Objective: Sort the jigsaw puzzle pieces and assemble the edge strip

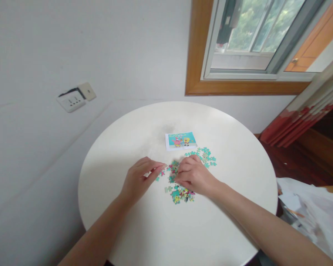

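Small jigsaw pieces (183, 194) in teal, yellow and pink lie in loose clusters at the middle of the round white table (108, 155). At the left edge of the pieces, my left hand (140, 177) has its thumb and fingertips pinched together beside some pink and teal ones; whatever is between them is too small to make out. My right hand (194, 175) rests over the pile with curled fingers, covering part of it, and what its fingertips hold is hidden. Behind the hands lies a picture card (181, 141) with two cartoon figures. More teal pieces (207, 155) spread beyond my right hand.
A white wall (72, 48) with a socket (72, 100) stands behind the table at the left. At the back right are a wood-framed window (197, 88) and a red and cream curtain (296, 122). White plastic bags (313, 207) sit beside the table's right edge.
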Tool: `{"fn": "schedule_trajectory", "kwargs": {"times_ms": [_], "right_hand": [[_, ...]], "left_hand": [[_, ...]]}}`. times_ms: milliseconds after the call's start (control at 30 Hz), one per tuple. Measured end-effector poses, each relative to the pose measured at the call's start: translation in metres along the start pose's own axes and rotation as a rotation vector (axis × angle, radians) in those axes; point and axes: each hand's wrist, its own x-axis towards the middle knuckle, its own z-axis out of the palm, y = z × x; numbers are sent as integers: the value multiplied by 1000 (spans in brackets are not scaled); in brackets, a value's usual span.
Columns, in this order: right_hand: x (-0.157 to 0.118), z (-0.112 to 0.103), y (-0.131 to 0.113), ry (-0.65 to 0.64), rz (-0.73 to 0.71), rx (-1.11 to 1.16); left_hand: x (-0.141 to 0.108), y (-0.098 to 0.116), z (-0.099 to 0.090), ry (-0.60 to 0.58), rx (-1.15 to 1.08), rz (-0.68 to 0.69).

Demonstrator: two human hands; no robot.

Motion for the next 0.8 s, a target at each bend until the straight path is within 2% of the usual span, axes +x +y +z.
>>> {"fn": "schedule_trajectory", "kwargs": {"times_ms": [167,400,533,800], "right_hand": [[-1,-5,0,-56,-29,44],[-1,-9,7,66,121,267],[-1,-17,7,149,218,315],[2,-15,0,231,140,350]], "left_hand": [[0,-1,5,-36,8,47],[-1,-2,10,-131,60,47],[-1,-1,11,-179,78,65],[-3,9,20,-218,130,201]]}}
